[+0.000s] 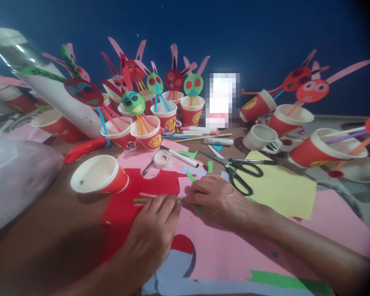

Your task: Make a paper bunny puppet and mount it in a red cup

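Low over the pink and red paper, my left hand (pixel 158 222) has its fingers closed on a thin green paper strip (pixel 141 200), whose free end sticks out to the left. My right hand (pixel 217 199) is also closed, fingertips bent down at the other end of that strip, close to my left fingertips. Its exact grip is hidden. Other green paper scraps (pixel 191 177) show around the right fingers. A white strip (pixel 148 195) lies beside the green one on the red paper (pixel 156 181). Black-handled scissors (pixel 242 170) lie half open just beyond my right hand.
Red-and-white paper cups (pixel 147 135) with paper faces on straws line the back. One cup (pixel 95 174) lies tilted at left. Tape (pixel 162 158), markers (pixel 183 158), a pen (pixel 255 161), a mug (pixel 260 137) and yellow paper (pixel 280 189) lie around. A plastic bag (pixel 18 176) bulges at left.
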`<action>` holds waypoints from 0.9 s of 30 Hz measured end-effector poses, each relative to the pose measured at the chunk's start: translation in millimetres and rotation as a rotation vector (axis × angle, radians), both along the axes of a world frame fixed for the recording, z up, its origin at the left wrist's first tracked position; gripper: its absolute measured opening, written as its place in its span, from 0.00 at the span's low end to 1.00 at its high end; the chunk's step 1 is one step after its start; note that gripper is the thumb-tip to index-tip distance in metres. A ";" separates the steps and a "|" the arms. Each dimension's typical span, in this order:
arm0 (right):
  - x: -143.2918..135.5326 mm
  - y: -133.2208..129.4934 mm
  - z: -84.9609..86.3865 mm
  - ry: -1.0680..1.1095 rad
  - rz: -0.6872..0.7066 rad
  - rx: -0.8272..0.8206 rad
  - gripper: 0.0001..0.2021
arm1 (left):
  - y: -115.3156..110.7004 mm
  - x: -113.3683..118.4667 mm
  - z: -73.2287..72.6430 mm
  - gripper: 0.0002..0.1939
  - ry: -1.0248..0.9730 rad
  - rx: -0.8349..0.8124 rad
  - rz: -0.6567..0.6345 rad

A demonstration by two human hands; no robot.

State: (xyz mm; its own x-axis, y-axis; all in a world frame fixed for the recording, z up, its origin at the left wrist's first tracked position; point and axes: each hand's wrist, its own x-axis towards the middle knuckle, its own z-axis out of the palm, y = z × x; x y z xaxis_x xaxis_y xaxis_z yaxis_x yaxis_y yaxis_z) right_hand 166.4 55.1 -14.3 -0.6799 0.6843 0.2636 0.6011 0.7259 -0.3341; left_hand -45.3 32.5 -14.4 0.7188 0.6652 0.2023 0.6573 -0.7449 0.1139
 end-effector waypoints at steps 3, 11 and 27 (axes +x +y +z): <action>1.0 0.4 -1.4 0.024 0.001 -0.011 0.10 | 0.1 -0.4 0.4 0.17 -0.004 0.001 -0.008; -0.7 -0.2 -1.1 0.006 -0.005 0.036 0.09 | -1.6 0.0 0.5 0.17 0.007 -0.032 0.013; -6.6 -3.1 4.7 -0.080 0.001 0.136 0.10 | -4.0 1.7 7.4 0.19 0.035 -0.026 0.020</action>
